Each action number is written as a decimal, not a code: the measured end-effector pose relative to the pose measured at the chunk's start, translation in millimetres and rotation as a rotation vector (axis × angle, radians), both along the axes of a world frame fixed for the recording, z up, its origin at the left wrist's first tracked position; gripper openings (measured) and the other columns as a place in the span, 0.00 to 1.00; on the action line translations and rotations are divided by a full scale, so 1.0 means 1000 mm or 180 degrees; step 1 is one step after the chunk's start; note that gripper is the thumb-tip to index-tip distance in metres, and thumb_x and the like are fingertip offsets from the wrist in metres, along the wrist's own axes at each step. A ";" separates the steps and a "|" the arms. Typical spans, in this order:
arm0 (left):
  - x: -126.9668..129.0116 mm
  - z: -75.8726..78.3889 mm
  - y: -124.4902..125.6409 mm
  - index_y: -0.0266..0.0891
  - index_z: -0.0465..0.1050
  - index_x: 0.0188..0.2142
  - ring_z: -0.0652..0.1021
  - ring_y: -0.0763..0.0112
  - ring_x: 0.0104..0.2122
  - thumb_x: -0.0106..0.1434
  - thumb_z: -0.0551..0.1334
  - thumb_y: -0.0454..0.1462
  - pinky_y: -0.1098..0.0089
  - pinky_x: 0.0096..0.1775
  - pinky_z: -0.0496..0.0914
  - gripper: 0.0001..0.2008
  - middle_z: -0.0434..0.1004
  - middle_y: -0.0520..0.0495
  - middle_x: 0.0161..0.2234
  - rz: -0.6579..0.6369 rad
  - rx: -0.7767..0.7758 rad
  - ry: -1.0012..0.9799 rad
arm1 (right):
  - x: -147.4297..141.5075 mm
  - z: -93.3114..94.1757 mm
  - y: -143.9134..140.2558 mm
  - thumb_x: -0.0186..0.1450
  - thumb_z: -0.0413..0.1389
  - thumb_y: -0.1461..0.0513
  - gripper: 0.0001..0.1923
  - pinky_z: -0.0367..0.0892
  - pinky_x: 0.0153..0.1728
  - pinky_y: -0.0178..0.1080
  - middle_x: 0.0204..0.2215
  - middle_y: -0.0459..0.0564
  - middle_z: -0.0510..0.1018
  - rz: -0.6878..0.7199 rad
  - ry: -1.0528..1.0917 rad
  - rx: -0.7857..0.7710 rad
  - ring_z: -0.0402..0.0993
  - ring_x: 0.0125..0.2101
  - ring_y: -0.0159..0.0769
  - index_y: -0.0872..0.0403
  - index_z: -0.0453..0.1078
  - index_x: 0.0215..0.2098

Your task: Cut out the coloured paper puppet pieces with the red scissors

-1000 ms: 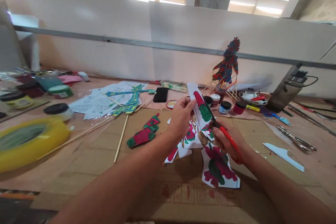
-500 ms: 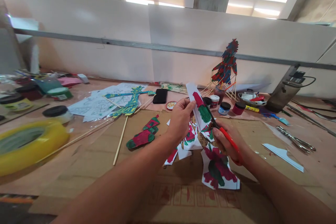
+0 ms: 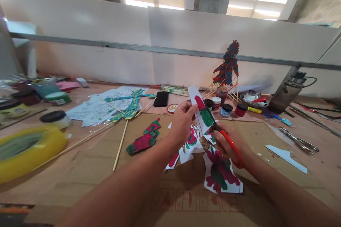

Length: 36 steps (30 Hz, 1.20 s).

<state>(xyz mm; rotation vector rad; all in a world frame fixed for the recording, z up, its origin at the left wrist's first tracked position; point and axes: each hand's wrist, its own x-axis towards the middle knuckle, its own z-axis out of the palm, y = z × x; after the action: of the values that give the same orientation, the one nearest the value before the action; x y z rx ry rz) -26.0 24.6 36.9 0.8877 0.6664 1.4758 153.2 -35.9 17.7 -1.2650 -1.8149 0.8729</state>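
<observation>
Between thumb and fingers, my left hand (image 3: pixel 183 118) pinches a strip of white paper (image 3: pixel 200 108) painted magenta and green. My right hand (image 3: pixel 227 142) is closed round the red handles of a pair of scissors (image 3: pixel 231 145), whose dark blades lie along the strip's right edge by the green patch. Below the hands, painted paper pieces (image 3: pixel 194 143) overlap on the cardboard, and a larger painted cutout (image 3: pixel 222 172) with a white margin lies nearest me. To the left rest trimmed magenta and green cutouts (image 3: pixel 142 142).
Cardboard (image 3: pixel 87 170) covers the front of the table. A yellow tape roll (image 3: pixel 32 149), a blue stick figure (image 3: pixel 133 104) and a phone (image 3: pixel 161 99) lie leftward. Paint jars (image 3: pixel 226 110), a painted figure on sticks (image 3: pixel 229 64), a bottle (image 3: pixel 287 92) and metal-handled scissors (image 3: pixel 298 140) stand or lie rightward.
The view has shifted slightly, moving the scene a little left and down. Both hands keep their hold on the paper strip and the scissors, with the blades still at its edge.
</observation>
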 end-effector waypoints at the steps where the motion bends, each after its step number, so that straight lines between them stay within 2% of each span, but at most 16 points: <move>1: 0.000 0.000 0.000 0.40 0.72 0.26 0.66 0.78 0.22 0.48 0.79 0.45 0.74 0.27 0.61 0.19 0.70 0.55 0.23 -0.0015 -0.0012 0.0011 | 0.000 0.000 0.000 0.72 0.54 0.49 0.14 0.56 0.18 0.35 0.16 0.38 0.63 0.0003 -0.0012 0.0010 0.57 0.16 0.31 0.49 0.67 0.36; 5: 0.000 0.000 -0.001 0.40 0.71 0.26 0.66 0.77 0.23 0.48 0.79 0.45 0.74 0.27 0.62 0.19 0.70 0.55 0.23 -0.0008 -0.0009 -0.0002 | 0.000 -0.001 0.001 0.71 0.55 0.48 0.15 0.57 0.18 0.36 0.16 0.39 0.63 -0.0051 0.0109 0.0038 0.58 0.17 0.33 0.48 0.67 0.34; 13: 0.001 0.002 -0.001 0.40 0.71 0.24 0.62 0.79 0.21 0.47 0.80 0.44 0.74 0.25 0.58 0.20 0.67 0.57 0.21 0.0006 0.0022 -0.0029 | -0.002 0.000 0.000 0.71 0.55 0.48 0.15 0.63 0.23 0.37 0.18 0.42 0.63 -0.0163 0.0081 0.0102 0.66 0.23 0.38 0.48 0.71 0.35; 23: 0.000 -0.001 0.000 0.41 0.70 0.25 0.64 0.78 0.21 0.49 0.78 0.45 0.73 0.25 0.58 0.20 0.68 0.56 0.22 -0.0002 0.0021 0.0073 | -0.004 0.003 -0.003 0.73 0.53 0.48 0.15 0.51 0.16 0.35 0.14 0.37 0.61 -0.0053 0.0070 -0.0040 0.54 0.13 0.30 0.48 0.65 0.34; 30: 0.000 -0.007 0.004 0.40 0.73 0.28 0.69 0.74 0.25 0.52 0.77 0.46 0.71 0.29 0.65 0.18 0.70 0.55 0.25 0.0009 0.0092 0.0356 | -0.002 -0.001 0.000 0.73 0.51 0.49 0.15 0.57 0.17 0.35 0.15 0.38 0.65 -0.0107 -0.0124 0.0144 0.59 0.14 0.31 0.48 0.64 0.34; 36: 0.000 -0.008 0.004 0.41 0.72 0.28 0.69 0.73 0.25 0.54 0.77 0.47 0.71 0.30 0.65 0.18 0.69 0.55 0.24 0.0036 0.0138 0.0421 | 0.000 -0.002 0.002 0.72 0.52 0.47 0.16 0.57 0.17 0.36 0.15 0.40 0.66 -0.0122 -0.0139 0.0138 0.61 0.15 0.34 0.47 0.66 0.33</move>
<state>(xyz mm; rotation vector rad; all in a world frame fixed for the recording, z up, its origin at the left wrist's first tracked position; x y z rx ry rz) -26.0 29.0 28.6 1.0230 0.7401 1.4553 153.1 -33.6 15.6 -1.2964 -1.8279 0.7866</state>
